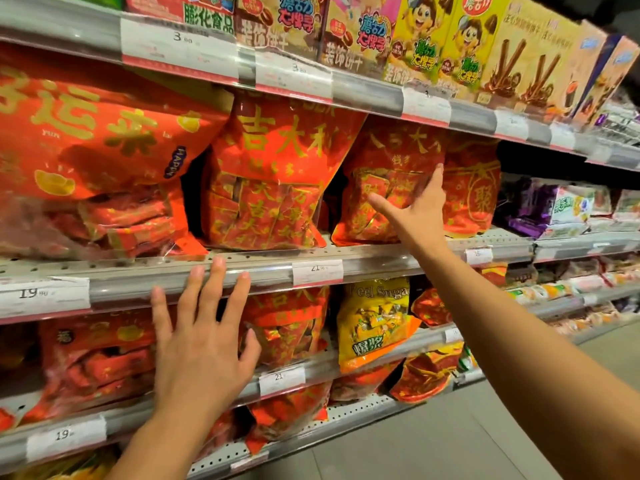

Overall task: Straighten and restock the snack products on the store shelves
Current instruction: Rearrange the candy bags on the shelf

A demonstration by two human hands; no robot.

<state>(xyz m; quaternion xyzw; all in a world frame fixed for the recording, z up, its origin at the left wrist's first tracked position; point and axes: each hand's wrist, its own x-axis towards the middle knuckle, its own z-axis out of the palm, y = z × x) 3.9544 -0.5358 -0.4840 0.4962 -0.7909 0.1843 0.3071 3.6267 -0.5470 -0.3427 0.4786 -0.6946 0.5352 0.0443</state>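
Both hands are raised toward a run of grey metal store shelves (pixel 263 261) stocked with snacks. The left hand (pixel 204 344) is spread flat, fingers straight and splayed, its fingertips lying against the clear price-label rail of the middle shelf — it holds nothing. The right hand (pixel 417 213) reaches further in, fingers extended and apart, its palm pressed to the front of a glossy red-and-gold candy bag (pixel 384 188) standing upright on that middle shelf; the index finger points up along the bag's right edge, and nothing is pinched or gripped.

Just left of that bag stands a second red-and-gold bag with large gold characters (pixel 273 181), also upright, with a dark gap between the two. Further left, a wide red bag printed with gold ingots (pixel 90 161) leans toward the front. To the right of the pressed bag, touching it, is another red pouch with a circled character (pixel 478 188).

On the shelf below sits a yellow bag of wrapped sweets (pixel 374 323), tilted forward over the rail, among more red bags. The top shelf carries upright cardboard biscuit-stick boxes (pixel 450 43) — pink, yellow and tan. White paper price tags (pixel 317 271) sit in the rails.
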